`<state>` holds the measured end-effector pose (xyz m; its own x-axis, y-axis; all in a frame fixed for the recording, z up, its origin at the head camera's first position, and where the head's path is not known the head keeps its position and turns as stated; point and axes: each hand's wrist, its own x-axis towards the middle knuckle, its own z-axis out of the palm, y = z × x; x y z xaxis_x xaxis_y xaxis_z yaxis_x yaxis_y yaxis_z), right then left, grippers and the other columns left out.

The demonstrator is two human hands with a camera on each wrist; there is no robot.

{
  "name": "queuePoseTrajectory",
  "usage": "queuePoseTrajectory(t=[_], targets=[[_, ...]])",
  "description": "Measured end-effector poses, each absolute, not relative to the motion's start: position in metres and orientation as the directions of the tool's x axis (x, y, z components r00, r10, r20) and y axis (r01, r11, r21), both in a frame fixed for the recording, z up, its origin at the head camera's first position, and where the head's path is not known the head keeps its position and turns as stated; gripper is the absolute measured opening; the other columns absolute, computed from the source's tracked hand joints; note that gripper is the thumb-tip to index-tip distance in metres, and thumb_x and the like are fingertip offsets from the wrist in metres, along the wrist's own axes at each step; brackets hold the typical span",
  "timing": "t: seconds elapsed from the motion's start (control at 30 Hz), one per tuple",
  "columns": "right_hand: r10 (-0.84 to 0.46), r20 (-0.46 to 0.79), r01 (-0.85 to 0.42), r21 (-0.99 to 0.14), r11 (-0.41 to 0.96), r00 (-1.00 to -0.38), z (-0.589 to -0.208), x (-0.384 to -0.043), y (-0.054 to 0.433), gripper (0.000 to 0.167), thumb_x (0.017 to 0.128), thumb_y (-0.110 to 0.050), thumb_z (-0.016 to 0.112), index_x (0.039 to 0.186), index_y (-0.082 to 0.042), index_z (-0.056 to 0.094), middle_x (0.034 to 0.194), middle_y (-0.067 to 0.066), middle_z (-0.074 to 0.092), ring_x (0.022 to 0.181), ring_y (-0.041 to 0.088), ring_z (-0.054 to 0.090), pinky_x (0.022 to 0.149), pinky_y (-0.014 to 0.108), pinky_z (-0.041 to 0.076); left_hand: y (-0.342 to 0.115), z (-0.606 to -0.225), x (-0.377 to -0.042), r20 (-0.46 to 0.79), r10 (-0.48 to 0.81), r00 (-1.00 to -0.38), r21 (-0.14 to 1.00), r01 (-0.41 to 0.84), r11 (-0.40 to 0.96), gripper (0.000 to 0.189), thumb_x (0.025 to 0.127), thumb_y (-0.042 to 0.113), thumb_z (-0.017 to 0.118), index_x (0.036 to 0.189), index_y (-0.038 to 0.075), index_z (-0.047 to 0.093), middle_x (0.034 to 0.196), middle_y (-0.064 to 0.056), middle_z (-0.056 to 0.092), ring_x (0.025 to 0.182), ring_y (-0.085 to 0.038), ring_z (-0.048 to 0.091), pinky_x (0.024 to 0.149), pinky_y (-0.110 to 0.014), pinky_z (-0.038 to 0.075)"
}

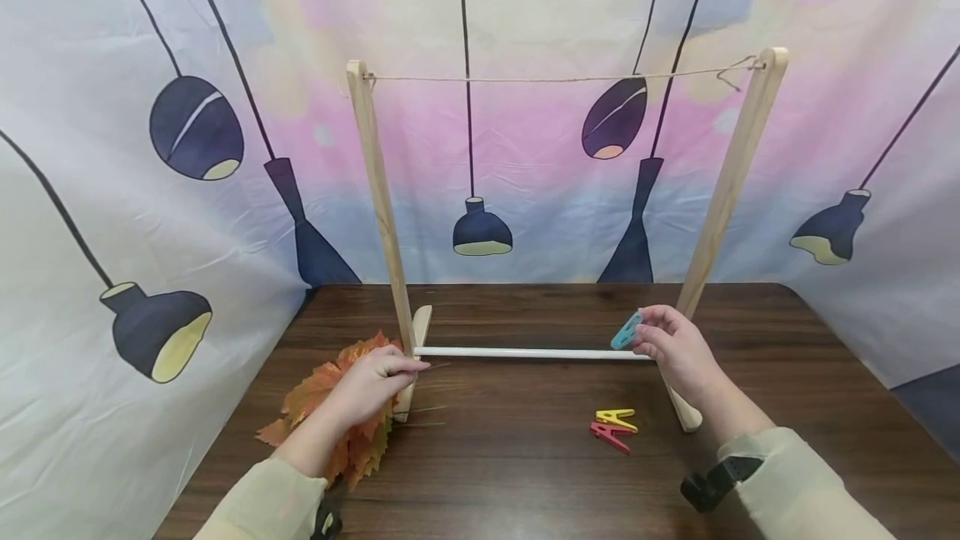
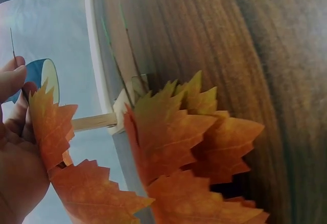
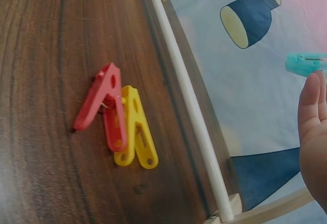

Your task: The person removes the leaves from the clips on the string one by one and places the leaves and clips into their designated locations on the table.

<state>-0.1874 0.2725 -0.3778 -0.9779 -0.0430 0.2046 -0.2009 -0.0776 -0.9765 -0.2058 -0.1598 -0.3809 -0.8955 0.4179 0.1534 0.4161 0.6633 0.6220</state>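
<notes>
My left hand (image 1: pixel 375 386) pinches the thin stem of an artificial maple leaf sprig (image 2: pixel 53 127), its orange leaves hanging beside the palm in the left wrist view. Below it, more orange maple leaves (image 1: pixel 352 452) lie on the table at the foot of the left post. My right hand (image 1: pixel 675 348) holds a light blue clothespin (image 1: pixel 627 330) between thumb and fingers, in the air near the right post. A red clothespin (image 3: pixel 104 106) and a yellow clothespin (image 3: pixel 137 132) lie touching on the table, to the left of and below the right hand.
A wooden frame has a left post (image 1: pixel 384 198), a right post (image 1: pixel 731 186) and a white bar (image 1: pixel 525 352) low between them. A thin string (image 1: pixel 510 80) runs between the post tops. Behind the brown table (image 1: pixel 510 490) hangs a lamp-printed cloth (image 1: pixel 540 165).
</notes>
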Motion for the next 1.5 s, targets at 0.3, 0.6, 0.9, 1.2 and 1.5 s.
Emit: queuePoseTrajectory(t=[0.3,0.6,0.9,1.2,1.5], targets=[[-0.026,0.195,-0.192,-0.977,-0.088,-0.98,-0.39,-0.185,0.272,0.014,0.095,-0.007,0.053,0.104,0.002,0.045,0.09,0.003,0.052,0.079,0.012,0.057,0.07,0.024,0.05,-0.162,-0.394,-0.207,0.148,0.447,-0.882,0.636,0.431,0.64,0.023,0.092,0.011,0.06,0.112,0.011,0.071,0.094,0.002,0.058,0.069,-0.01,0.046,0.061,-0.026,0.04],[-0.029,0.151,-0.15,-0.987,-0.051,-0.988,-0.396,-0.184,0.272,0.022,0.096,-0.009,0.053,0.109,0.004,0.042,0.092,0.004,0.051,0.08,0.012,0.055,0.073,0.024,0.05,-0.166,-0.401,-0.207,0.088,0.447,-0.89,0.665,0.387,0.639,0.02,0.091,0.013,0.061,0.108,0.014,0.072,0.097,0.001,0.06,0.078,-0.013,0.051,0.065,-0.028,0.041],[-0.023,0.146,-0.144,-0.987,-0.077,-0.989,-0.4,-0.186,0.272,0.018,0.095,-0.007,0.053,0.106,0.003,0.044,0.091,0.004,0.051,0.078,0.011,0.056,0.072,0.025,0.05,-0.171,-0.41,-0.209,0.087,0.426,-0.9,0.706,0.358,0.612,0.021,0.09,0.013,0.063,0.109,0.011,0.072,0.099,-0.006,0.061,0.079,-0.014,0.052,0.066,-0.027,0.045],[-0.017,0.137,-0.136,-0.988,-0.076,-0.99,-0.406,-0.186,0.272,0.016,0.095,-0.006,0.053,0.106,0.002,0.044,0.089,0.003,0.052,0.078,0.011,0.056,0.071,0.023,0.05,-0.178,-0.413,-0.209,0.111,0.401,-0.909,0.692,0.36,0.625,0.022,0.091,0.021,0.063,0.108,0.011,0.072,0.101,-0.001,0.062,0.093,-0.019,0.057,0.073,-0.029,0.047],[-0.033,0.153,-0.147,-0.981,-0.129,-0.988,-0.413,-0.185,0.273,0.012,0.094,-0.003,0.053,0.103,-0.001,0.046,0.088,0.001,0.054,0.078,0.012,0.058,0.071,0.024,0.05,-0.183,-0.42,-0.208,0.09,0.41,-0.908,0.673,0.359,0.647,0.025,0.09,0.024,0.064,0.11,0.011,0.071,0.098,0.002,0.062,0.087,-0.013,0.055,0.072,-0.027,0.047]])
